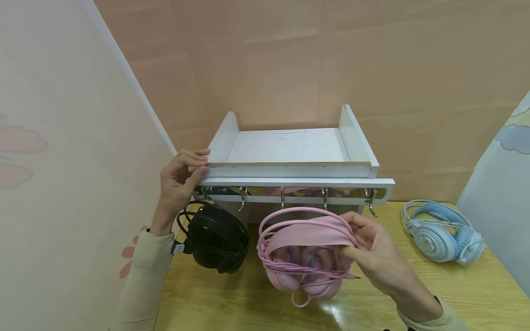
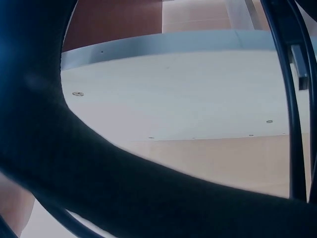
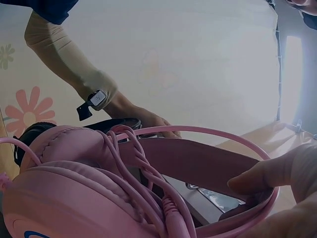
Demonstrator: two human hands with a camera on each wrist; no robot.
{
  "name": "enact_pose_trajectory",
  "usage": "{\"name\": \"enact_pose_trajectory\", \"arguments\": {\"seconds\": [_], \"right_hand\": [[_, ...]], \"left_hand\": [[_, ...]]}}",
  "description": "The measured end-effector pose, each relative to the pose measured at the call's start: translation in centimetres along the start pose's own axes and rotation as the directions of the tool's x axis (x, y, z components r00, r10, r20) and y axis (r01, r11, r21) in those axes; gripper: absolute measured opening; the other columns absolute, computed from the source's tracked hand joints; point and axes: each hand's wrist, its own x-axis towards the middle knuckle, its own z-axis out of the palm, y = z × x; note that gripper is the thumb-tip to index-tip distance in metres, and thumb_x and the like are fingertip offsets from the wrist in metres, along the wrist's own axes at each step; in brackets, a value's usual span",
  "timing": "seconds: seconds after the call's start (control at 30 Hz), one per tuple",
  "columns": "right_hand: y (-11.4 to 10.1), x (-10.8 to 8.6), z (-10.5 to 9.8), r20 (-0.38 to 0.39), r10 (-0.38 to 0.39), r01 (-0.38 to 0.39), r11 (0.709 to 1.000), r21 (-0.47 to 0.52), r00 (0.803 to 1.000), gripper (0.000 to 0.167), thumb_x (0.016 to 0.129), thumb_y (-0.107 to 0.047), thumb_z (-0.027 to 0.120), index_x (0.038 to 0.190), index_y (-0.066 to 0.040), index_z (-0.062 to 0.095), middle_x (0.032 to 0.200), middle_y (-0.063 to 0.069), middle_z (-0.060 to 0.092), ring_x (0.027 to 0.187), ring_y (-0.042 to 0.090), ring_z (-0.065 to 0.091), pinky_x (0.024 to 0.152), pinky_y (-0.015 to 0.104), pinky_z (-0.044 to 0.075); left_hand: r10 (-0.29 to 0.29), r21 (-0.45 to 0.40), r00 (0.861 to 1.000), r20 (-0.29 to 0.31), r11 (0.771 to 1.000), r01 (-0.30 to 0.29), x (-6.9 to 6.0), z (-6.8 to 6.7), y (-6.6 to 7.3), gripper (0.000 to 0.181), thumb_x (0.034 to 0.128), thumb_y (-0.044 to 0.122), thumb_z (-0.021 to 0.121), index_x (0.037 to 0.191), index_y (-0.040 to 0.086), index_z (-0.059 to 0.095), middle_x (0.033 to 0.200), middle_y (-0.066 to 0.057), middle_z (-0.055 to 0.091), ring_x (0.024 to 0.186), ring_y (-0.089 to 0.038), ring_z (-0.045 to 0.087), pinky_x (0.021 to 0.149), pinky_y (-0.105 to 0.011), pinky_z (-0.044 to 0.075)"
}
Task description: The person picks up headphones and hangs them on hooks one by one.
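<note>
Pink headphones (image 1: 308, 234) with their cable wound round them are held by the right hand (image 1: 374, 257), which pinches the headband at its right side, in front of and below the hook rail (image 1: 290, 182). In the right wrist view the thumb lies on the pink headband (image 3: 198, 158). At the rail's left end the left hand (image 1: 175, 184) grips the white shelf's corner. Black headphones (image 1: 217, 236) hang below that hand at the leftmost hook; their dark band (image 2: 148, 178) crosses the left wrist view.
Several metal hooks line the rail, with a hook (image 1: 283, 196) at the middle and another (image 1: 372, 202) at the right end. Light blue headphones (image 1: 436, 239) lie on the wooden table (image 1: 385, 285) at the right. A pale panel (image 1: 83, 115) stands on the left.
</note>
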Motion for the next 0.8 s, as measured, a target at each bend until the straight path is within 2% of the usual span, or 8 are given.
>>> {"name": "enact_pose_trajectory", "arguments": {"seconds": [0.27,0.5,0.8], "right_hand": [[0.13,0.19,0.20,-0.010,0.013,-0.013,1.000,-0.010,1.000,0.044,0.091,0.027,0.050,0.127,0.003,0.059,0.121,0.009,0.069,0.110,0.013,0.070,0.092,0.025,0.062],[0.18,0.40,0.47,-0.023,0.032,-0.032,0.999,-0.009,0.999,0.042,0.091,0.026,0.052,0.125,0.003,0.060,0.118,0.008,0.069,0.107,0.012,0.069,0.090,0.024,0.062],[0.33,0.80,0.67,-0.027,0.058,-0.058,0.998,-0.001,0.998,0.042,0.091,0.024,0.055,0.125,0.002,0.061,0.118,0.008,0.069,0.108,0.012,0.070,0.092,0.025,0.062]], "left_hand": [[-0.009,0.006,1.000,-0.001,1.000,0.009,-0.04,0.16,0.13,0.011,0.0990,-0.004,0.069,0.105,-0.013,0.069,0.113,0.001,0.070,0.130,-0.024,0.066,0.114,-0.038,0.055],[-0.007,0.020,1.000,-0.001,1.000,0.007,0.08,0.14,0.07,0.023,0.1006,0.005,0.073,0.104,-0.017,0.065,0.112,0.003,0.070,0.129,-0.023,0.067,0.115,-0.038,0.054],[-0.008,0.025,1.000,-0.002,1.000,0.008,0.04,0.08,0.17,0.023,0.1009,0.005,0.072,0.104,-0.017,0.065,0.112,0.003,0.071,0.129,-0.022,0.067,0.114,-0.036,0.054]]}}
